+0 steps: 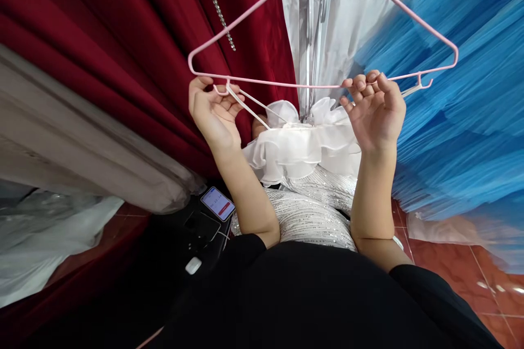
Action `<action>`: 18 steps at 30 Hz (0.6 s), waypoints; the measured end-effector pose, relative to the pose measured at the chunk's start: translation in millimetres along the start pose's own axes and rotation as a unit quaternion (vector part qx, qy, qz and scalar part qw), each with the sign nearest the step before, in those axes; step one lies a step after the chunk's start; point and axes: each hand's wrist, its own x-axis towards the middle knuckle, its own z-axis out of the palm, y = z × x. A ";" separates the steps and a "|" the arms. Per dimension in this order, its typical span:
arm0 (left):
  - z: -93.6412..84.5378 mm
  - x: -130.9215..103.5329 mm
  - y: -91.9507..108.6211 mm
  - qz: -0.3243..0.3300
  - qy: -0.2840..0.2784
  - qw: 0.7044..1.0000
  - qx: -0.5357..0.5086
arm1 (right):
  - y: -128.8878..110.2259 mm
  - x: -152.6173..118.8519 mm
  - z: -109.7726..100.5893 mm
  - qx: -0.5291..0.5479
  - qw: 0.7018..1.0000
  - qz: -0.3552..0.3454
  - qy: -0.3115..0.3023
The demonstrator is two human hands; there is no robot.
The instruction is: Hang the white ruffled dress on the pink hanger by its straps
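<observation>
Head view: the left hand (pixel 216 112) and right hand (pixel 376 106) had their grip clamped on the pink hanger (pixel 286 85), upper centre of the frame; a tilt could have slid the straps (pixel 249 108) off its hooks, dropping the white ruffled garment (pixel 298 147).

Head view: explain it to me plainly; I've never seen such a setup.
There is no machine here: one camera, worn on a person's head, looks forward and down. The person's bare right hand grips the bottom bar of a pink, thin-framed hanger; the bare left hand is at its other end, exact grip unclear. A white, ruffled, sequined garment is looped onto the hanger's hooks by thin white straps. Nearby, a lit rectangular phone and a small white rounded case lie on a black surface.
</observation>
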 end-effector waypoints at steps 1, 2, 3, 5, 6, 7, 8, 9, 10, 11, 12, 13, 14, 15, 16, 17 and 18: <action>-3.5 3.2 -3.8 -0.002 0.002 1.000 0.019 | -0.6 -0.3 0.9 0.003 1.000 0.001 0.001; -7.8 6.6 -7.3 0.002 0.007 0.999 0.047 | -1.1 -0.5 2.0 0.003 1.000 0.003 0.003; -12.6 10.1 -10.2 0.011 0.015 0.997 0.081 | -1.4 -0.8 3.2 0.001 1.000 0.006 0.006; -20.9 16.1 -13.2 0.047 0.037 0.989 0.135 | -1.5 -1.2 5.7 -0.004 1.000 0.012 0.014; -23.3 17.5 -12.7 0.075 0.044 0.985 0.147 | -1.4 -1.3 6.6 -0.001 1.000 0.013 0.015; -23.9 17.4 -10.8 0.102 0.045 0.982 0.150 | -1.3 -1.5 7.3 0.009 1.000 0.013 0.011; -22.2 15.5 -7.5 0.119 0.038 0.981 0.149 | -1.1 -1.5 7.7 0.025 1.000 0.012 0.003; -18.2 11.6 -3.4 0.113 0.012 0.982 0.151 | -1.1 -1.5 7.7 0.043 0.999 0.010 -0.007; -12.1 6.1 0.8 0.079 -0.028 0.984 0.156 | -1.0 -1.3 7.5 0.058 0.998 0.008 -0.015; -4.0 -0.5 4.5 0.012 -0.081 0.983 0.165 | -1.0 -1.1 7.0 0.066 0.998 0.007 -0.022; 5.5 -7.6 6.8 -0.083 -0.168 0.966 0.179 | -0.9 -0.7 6.5 0.066 0.998 0.005 -0.024; 15.8 -14.6 7.4 -0.154 -0.237 0.944 0.168 | -0.8 -0.3 5.8 0.059 0.998 0.005 -0.024; 26.6 -20.9 6.1 -0.185 -0.267 0.938 0.122 | -0.5 0.1 5.3 0.050 0.998 0.005 -0.024; 37.3 -26.4 3.0 -0.190 -0.275 0.940 0.064 | -0.2 0.4 4.9 0.038 0.999 0.005 -0.023; 47.5 -31.0 -1.4 -0.179 -0.266 0.947 0.008 | 0.2 0.7 4.8 0.026 0.999 0.005 -0.022; 56.9 -35.1 -6.4 -0.157 -0.243 0.957 -0.037 | 0.4 0.7 4.9 0.013 1.000 0.003 -0.020; 65.3 -38.7 -11.3 -0.129 -0.212 0.966 -0.070 | 0.3 0.4 5.2 -0.005 1.000 -0.001 -0.014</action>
